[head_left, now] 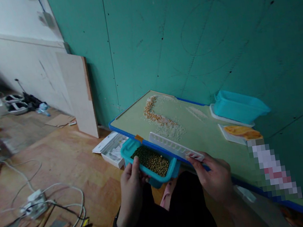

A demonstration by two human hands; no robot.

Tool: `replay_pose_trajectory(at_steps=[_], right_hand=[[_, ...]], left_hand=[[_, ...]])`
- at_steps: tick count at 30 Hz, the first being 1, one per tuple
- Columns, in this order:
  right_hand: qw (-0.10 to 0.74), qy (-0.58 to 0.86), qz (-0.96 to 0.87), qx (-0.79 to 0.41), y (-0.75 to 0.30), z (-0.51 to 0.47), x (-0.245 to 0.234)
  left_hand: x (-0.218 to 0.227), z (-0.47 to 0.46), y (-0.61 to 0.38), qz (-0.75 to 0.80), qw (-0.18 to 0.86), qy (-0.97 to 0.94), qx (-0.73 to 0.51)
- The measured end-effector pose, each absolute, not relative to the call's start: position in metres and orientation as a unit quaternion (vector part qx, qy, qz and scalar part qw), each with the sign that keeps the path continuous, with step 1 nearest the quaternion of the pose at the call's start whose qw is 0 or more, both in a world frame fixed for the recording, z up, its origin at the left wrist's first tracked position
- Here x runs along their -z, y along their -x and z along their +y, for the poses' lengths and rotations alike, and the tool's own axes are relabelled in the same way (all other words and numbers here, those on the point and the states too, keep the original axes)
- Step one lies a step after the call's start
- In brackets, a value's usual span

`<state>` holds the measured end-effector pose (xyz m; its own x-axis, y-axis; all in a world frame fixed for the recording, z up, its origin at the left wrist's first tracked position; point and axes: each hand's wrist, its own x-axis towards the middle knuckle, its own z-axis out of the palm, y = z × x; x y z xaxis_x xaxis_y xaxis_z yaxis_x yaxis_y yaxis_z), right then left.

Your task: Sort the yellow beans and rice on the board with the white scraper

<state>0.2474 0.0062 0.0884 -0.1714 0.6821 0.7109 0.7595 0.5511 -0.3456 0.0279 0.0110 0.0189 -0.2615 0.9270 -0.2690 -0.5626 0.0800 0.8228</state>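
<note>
Far left, a power strip (35, 204) sits on the floor among its cables, and nearer the table (127, 121) there's a white box (113, 149), lid up. On to my left hand (130, 183), and it's got a grip! Thumb up over the near rim of the blue tub (126, 147), fingers curled in below, their tips mostly hidden. The tub is at the table's near edge, in front of my knees, with greenish beans (153, 160) inside. Just above it, the white strip (173, 145) slants along that edge, showing its row of slots; behind it on the tabletop, a curve of tan grains (151, 115) and a scatter of white bits (177, 132). And at the strip's right end, my right hand (213, 174): thumb on the near side, fingers bent around the end, a close pinch with hardly any gap! Farther right on the table, a second tub (238, 107), and nearer me an orange piece (242, 131) on a white tray (230, 136).
</note>
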Motion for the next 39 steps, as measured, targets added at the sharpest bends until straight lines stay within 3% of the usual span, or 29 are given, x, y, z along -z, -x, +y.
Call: replay_pose_trajectory(at_steps=[7,14,23,39], right_hand=[[0.451,0.398,-0.791,0.110,-0.228,0.012,-0.090],[0.383,0.313,-0.853,0.169,-0.193,0.024,-0.079],[0.273,0.407,-0.845,0.213,-0.171,0.047,-0.079],[0.240,0.507,-0.801,0.212,-0.255,0.024,-0.092]], left_hand=[[-0.016,0.011,-0.028,0.462,0.571,-0.201,-0.648],[-0.008,0.010,-0.027,0.464,0.573,-0.193,-0.648],[-0.001,0.011,-0.025,0.473,0.564,-0.188,-0.650],[-0.003,0.006,-0.022,0.471,0.570,-0.210,-0.639]])
